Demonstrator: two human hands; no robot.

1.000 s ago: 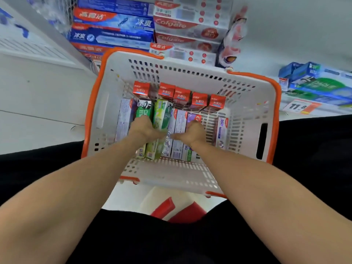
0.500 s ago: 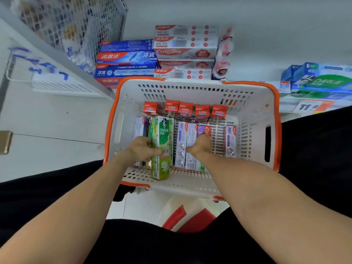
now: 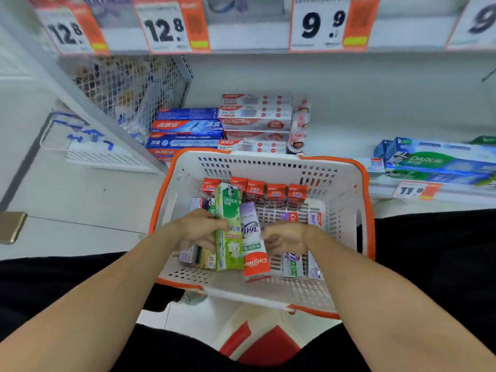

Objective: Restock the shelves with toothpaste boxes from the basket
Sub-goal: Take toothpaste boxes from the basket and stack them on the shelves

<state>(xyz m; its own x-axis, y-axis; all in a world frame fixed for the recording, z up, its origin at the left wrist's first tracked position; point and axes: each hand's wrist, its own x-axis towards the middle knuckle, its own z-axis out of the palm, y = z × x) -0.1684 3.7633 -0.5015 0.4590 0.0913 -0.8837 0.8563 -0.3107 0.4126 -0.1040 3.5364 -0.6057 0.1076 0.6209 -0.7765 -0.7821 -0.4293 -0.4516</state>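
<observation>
— Fingers of left hand curled round green box; right hand pinching Colgate box.
— Both lifted mid-basket, long axes toward far rim; shelf stacks just beyond.

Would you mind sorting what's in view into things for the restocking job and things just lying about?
For the job: basket, green box in left hand, Colgate box in right hand, shelf stacks.
Lying about: price tags, wire rack, red stool.
</observation>
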